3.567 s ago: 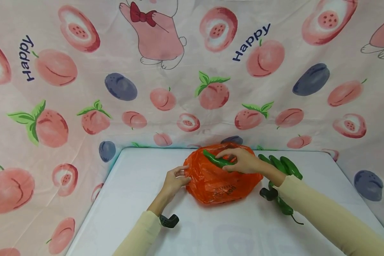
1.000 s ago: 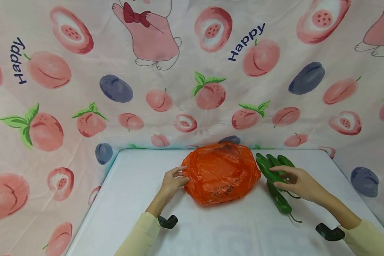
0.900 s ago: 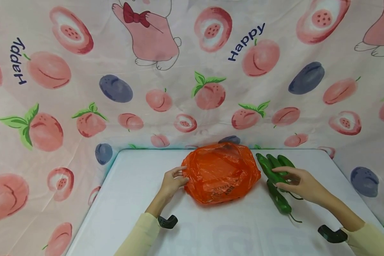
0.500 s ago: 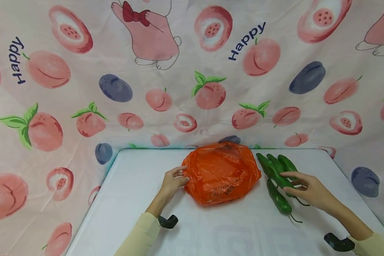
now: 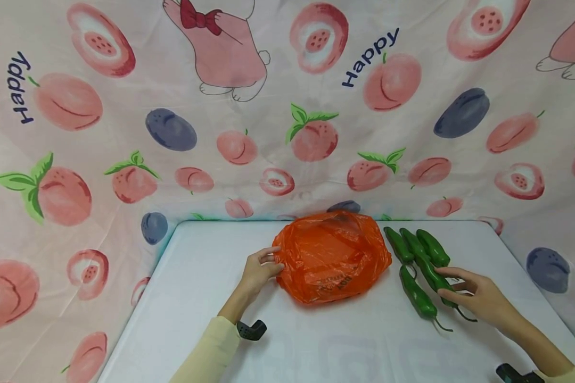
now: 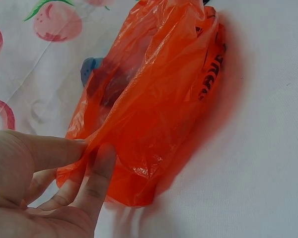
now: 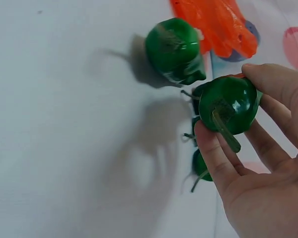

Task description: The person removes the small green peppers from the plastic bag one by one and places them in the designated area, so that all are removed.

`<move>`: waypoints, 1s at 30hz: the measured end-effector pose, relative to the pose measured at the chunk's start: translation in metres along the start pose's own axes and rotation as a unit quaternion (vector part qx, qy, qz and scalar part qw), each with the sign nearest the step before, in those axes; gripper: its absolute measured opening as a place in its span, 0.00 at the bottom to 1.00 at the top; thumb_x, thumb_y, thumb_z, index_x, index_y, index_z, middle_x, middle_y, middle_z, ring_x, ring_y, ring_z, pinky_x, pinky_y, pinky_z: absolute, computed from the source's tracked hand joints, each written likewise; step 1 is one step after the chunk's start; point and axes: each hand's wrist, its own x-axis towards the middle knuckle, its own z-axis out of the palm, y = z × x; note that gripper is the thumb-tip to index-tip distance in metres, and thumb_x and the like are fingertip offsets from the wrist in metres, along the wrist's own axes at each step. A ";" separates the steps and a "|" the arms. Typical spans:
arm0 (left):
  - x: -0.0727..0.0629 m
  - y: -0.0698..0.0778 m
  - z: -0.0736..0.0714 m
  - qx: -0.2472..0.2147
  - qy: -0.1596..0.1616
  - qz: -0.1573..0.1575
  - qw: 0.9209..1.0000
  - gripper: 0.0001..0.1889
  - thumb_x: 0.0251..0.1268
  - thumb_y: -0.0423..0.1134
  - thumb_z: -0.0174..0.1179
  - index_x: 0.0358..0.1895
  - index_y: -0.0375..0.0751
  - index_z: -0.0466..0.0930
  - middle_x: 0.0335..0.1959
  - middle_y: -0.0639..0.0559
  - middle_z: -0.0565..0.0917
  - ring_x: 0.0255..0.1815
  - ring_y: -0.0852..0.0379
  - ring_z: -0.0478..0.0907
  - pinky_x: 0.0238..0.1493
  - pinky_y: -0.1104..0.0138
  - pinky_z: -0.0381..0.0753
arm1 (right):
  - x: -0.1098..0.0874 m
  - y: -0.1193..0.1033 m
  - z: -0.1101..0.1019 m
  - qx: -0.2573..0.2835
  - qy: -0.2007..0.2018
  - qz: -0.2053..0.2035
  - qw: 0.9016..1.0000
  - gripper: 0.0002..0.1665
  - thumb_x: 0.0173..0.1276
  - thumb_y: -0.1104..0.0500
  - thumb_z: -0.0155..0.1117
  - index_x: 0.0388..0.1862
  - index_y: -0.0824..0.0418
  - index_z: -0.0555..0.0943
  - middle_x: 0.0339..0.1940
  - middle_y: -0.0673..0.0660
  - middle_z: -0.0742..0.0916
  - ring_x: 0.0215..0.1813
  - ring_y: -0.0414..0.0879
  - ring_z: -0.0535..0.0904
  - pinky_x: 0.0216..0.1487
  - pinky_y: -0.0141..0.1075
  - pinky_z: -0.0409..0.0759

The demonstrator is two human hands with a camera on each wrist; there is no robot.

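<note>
On the left side of an orange plastic bag (image 5: 333, 255), my left hand (image 5: 256, 272) pinches its edge between thumb and fingers. In the left wrist view the bag's film (image 6: 149, 109) is gathered at the fingertips. To the right, a long green chili pepper (image 5: 433, 275) is pinched by my right hand (image 5: 484, 299), its stem pointing toward me. The right wrist view shows this pepper (image 7: 231, 101) stem end on, between thumb and fingers. Other green peppers lie close by: one nearer me (image 5: 418, 297), the rest, such as this one (image 5: 433, 249), farther back.
A white table (image 5: 211, 255) bears everything. Behind it hangs a pale pink cloth (image 5: 268, 122) printed with peaches and plums. A black wrist device (image 5: 252, 330) sits on the left forearm, and another (image 5: 517, 373) on the right.
Earlier my right hand held a pepper over the bag; it then moved right to the peppers. Over the last second it has drawn one toward me and rightward. The left hand stays at the bag.
</note>
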 end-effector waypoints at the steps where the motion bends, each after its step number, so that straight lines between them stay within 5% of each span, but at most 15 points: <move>1: 0.000 0.000 0.000 0.000 0.000 0.000 1.000 0.26 0.65 0.24 0.64 0.67 0.32 0.76 0.48 0.36 0.82 0.36 0.55 0.86 0.47 0.55 0.88 | -0.001 0.002 0.001 0.002 0.000 0.005 1.000 0.38 0.70 0.45 0.71 0.73 0.61 0.74 0.71 0.71 0.75 0.53 0.55 0.83 0.42 0.48 0.86; 5: 0.000 0.000 0.000 0.002 0.002 -0.004 1.000 0.25 0.65 0.24 0.64 0.67 0.34 0.77 0.48 0.36 0.82 0.36 0.55 0.85 0.47 0.55 0.88 | -0.005 0.009 0.006 0.011 -0.005 0.026 1.000 0.39 0.70 0.45 0.71 0.73 0.63 0.73 0.70 0.73 0.75 0.53 0.62 0.83 0.43 0.52 0.86; 18: -0.001 -0.002 0.000 0.003 0.006 -0.006 1.000 0.25 0.65 0.25 0.65 0.66 0.34 0.77 0.48 0.36 0.81 0.36 0.55 0.85 0.46 0.57 0.88 | -0.008 0.019 0.014 0.021 -0.007 0.046 0.999 0.40 0.69 0.45 0.72 0.72 0.65 0.73 0.69 0.73 0.76 0.52 0.61 0.84 0.42 0.51 0.87; 25: -0.001 -0.001 0.001 0.006 0.007 -0.009 1.000 0.25 0.66 0.25 0.64 0.66 0.35 0.77 0.48 0.36 0.81 0.37 0.55 0.85 0.47 0.57 0.88 | -0.008 0.018 0.017 0.017 -0.013 0.052 0.998 0.39 0.69 0.46 0.72 0.71 0.66 0.74 0.67 0.72 0.78 0.49 0.57 0.85 0.40 0.42 0.86; 30: -0.001 0.000 0.001 0.006 0.006 -0.011 1.000 0.24 0.67 0.25 0.64 0.67 0.35 0.77 0.48 0.36 0.81 0.37 0.54 0.85 0.48 0.56 0.87 | -0.006 0.018 0.016 0.009 -0.019 0.063 0.998 0.40 0.70 0.45 0.71 0.71 0.66 0.74 0.67 0.73 0.78 0.51 0.60 0.84 0.43 0.48 0.86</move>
